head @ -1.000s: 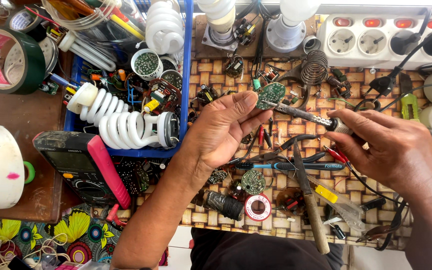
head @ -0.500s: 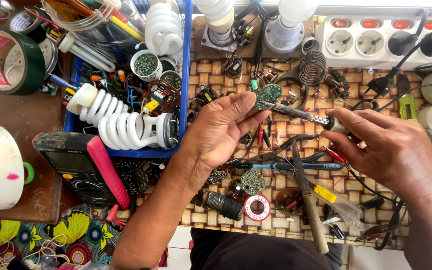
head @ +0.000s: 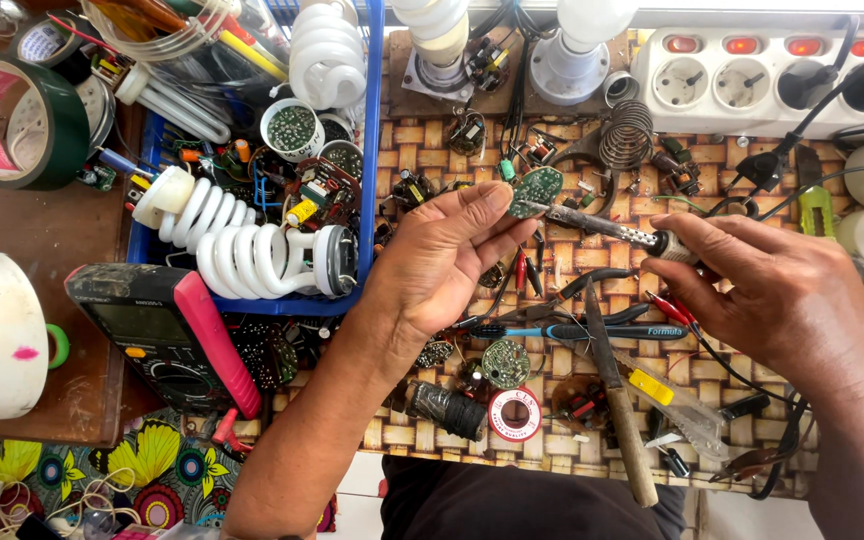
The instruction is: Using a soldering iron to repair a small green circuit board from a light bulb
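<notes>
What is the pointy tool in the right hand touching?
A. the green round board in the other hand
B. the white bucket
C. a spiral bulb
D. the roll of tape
A: the soldering iron in the right hand has its tip on the round green board held by the left hand.

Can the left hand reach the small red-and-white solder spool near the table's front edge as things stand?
Probably not at once: the left hand pinches a round green circuit board. The red-and-white solder spool lies uncovered below its wrist, so the path looks free once the fingers let go.
</notes>
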